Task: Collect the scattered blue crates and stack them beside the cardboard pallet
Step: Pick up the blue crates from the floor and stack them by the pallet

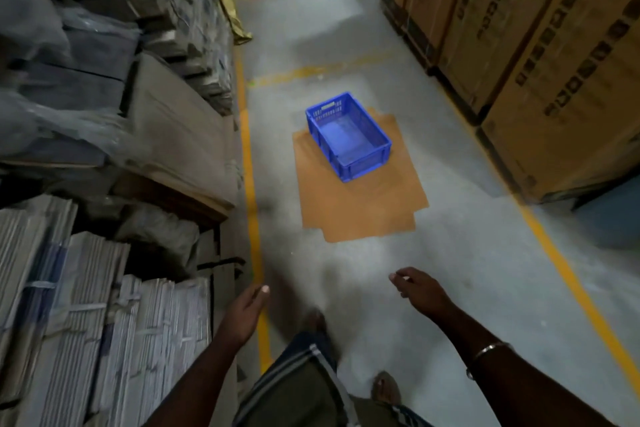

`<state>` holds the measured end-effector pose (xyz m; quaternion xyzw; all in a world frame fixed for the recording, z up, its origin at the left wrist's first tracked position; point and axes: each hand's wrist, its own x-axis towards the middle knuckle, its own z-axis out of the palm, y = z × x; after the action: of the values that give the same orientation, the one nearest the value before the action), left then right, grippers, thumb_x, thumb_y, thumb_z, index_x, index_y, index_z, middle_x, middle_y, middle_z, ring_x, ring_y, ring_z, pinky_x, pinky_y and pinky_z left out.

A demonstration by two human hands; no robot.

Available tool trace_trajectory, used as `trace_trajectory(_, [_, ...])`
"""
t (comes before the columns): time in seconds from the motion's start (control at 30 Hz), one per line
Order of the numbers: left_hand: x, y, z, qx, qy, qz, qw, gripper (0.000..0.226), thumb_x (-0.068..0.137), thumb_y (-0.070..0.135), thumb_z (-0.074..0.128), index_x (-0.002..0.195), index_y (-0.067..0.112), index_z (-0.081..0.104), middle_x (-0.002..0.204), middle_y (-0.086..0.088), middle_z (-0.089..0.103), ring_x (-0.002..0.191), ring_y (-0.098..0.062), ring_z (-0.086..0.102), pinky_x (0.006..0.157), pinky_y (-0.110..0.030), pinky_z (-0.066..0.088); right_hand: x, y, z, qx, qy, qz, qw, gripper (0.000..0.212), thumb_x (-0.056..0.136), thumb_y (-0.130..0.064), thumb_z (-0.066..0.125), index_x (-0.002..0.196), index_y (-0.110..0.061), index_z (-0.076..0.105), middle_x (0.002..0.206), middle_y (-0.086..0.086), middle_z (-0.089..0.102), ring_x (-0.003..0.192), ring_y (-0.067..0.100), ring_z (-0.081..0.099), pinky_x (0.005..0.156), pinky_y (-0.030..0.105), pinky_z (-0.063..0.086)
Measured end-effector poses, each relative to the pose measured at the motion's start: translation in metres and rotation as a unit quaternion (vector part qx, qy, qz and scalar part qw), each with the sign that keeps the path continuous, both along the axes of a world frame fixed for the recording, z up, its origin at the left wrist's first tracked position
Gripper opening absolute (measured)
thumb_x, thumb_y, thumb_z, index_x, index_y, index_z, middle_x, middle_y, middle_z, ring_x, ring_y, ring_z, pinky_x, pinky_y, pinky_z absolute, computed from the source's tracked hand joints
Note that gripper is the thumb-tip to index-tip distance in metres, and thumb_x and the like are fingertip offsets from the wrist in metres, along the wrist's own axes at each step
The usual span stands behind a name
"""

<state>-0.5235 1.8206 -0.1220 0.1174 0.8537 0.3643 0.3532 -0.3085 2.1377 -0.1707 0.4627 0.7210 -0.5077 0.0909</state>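
Note:
One blue plastic crate (348,135) stands upright and empty on the far half of a flat brown cardboard sheet (360,204) lying on the grey floor of an aisle. My left hand (247,308) hangs low at the lower middle, fingers loosely curled, holding nothing. My right hand (417,289) is held out to its right, also loosely curled and empty. Both hands are well short of the crate, nearer to me than the sheet's near edge. My legs and feet show below the hands.
Stacks of flattened cartons and wrapped bundles (104,184) line the left side. Tall cardboard boxes (540,73) on dark bases line the right. Yellow floor lines (252,204) border the aisle. A blue object (613,215) sits at the right edge.

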Motion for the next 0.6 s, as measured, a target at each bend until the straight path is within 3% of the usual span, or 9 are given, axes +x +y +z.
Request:
trace_trajectory(0.07, [-0.035, 0.021, -0.013, -0.005, -0.010, 0.005, 1.000, 0.028, 0.103, 0.035, 0.048, 0.126, 0.023, 0.061, 0.122, 0.000, 0.063, 0.114, -0.014, 0.055, 0.092, -0.028, 0.038, -0.045, 0.025, -0.005, 0.000, -0.020, 0.026, 0.999, 0.038, 0.084, -0.057, 0.066, 0.101, -0.023, 0.070, 0.093, -0.001, 0.072, 0.091, 0.020, 0.070, 0.085, 0.035, 0.053])
trace_trajectory(0.2, [-0.123, 0.067, -0.035, -0.014, -0.012, 0.009, 1.000, 0.013, 0.102, 0.036, 0.051, 0.105, 0.035, 0.064, 0.112, 0.004, 0.064, 0.111, -0.016, 0.057, 0.086, -0.027, 0.040, -0.135, 0.073, -0.017, -0.008, -0.042, 0.051, 0.998, 0.030, 0.089, -0.041, 0.067, 0.111, -0.020, 0.069, 0.102, 0.003, 0.072, 0.096, 0.020, 0.069, 0.085, 0.035, 0.052])
trace_trajectory(0.27, [-0.171, 0.089, -0.044, -0.038, -0.036, 0.002, 0.999, 0.014, 0.102, 0.037, 0.052, 0.112, 0.034, 0.062, 0.119, 0.004, 0.059, 0.115, -0.014, 0.052, 0.092, -0.026, 0.036, -0.174, 0.092, -0.016, -0.023, -0.057, 0.024, 0.998, 0.028, 0.088, -0.038, 0.067, 0.111, -0.021, 0.068, 0.102, 0.003, 0.071, 0.094, 0.020, 0.069, 0.086, 0.037, 0.054])
trace_trajectory(0.37, [-0.243, 0.129, -0.044, -0.062, -0.047, -0.051, 0.996, 0.013, 0.096, 0.054, 0.052, 0.097, 0.042, 0.058, 0.118, -0.001, 0.063, 0.118, -0.018, 0.057, 0.090, -0.026, 0.037, -0.234, 0.121, -0.006, -0.051, -0.074, -0.022, 0.996, 0.024, 0.090, -0.033, 0.067, 0.110, -0.020, 0.067, 0.099, 0.002, 0.071, 0.088, 0.017, 0.070, 0.086, 0.037, 0.055])
trace_trajectory(0.4, [-0.269, 0.146, -0.046, -0.073, -0.046, -0.080, 0.993, 0.020, 0.095, 0.058, 0.051, 0.095, 0.041, 0.061, 0.116, -0.002, 0.065, 0.117, -0.021, 0.060, 0.088, -0.026, 0.038, -0.254, 0.134, -0.004, -0.053, -0.070, -0.035, 0.996, 0.024, 0.091, -0.031, 0.067, 0.111, -0.018, 0.067, 0.101, 0.004, 0.071, 0.088, 0.018, 0.070, 0.084, 0.036, 0.054])
trace_trajectory(0.5, [-0.343, 0.215, -0.043, -0.095, -0.044, -0.133, 0.986, 0.027, 0.102, 0.043, 0.050, 0.110, 0.025, 0.068, 0.114, -0.004, 0.065, 0.117, -0.023, 0.060, 0.087, -0.028, 0.038, -0.308, 0.172, -0.001, -0.055, -0.051, -0.064, 0.995, 0.025, 0.091, -0.023, 0.066, 0.114, -0.013, 0.068, 0.103, 0.009, 0.071, 0.090, 0.021, 0.070, 0.078, 0.033, 0.052])
trace_trajectory(0.6, [-0.404, 0.301, -0.041, -0.085, -0.028, -0.182, 0.979, 0.031, 0.101, 0.042, 0.053, 0.112, 0.018, 0.069, 0.110, -0.001, 0.067, 0.110, -0.019, 0.062, 0.086, -0.027, 0.040, -0.355, 0.207, -0.004, -0.069, -0.038, -0.122, 0.989, 0.021, 0.089, -0.022, 0.066, 0.109, -0.017, 0.069, 0.098, 0.008, 0.073, 0.088, 0.021, 0.071, 0.079, 0.038, 0.055])
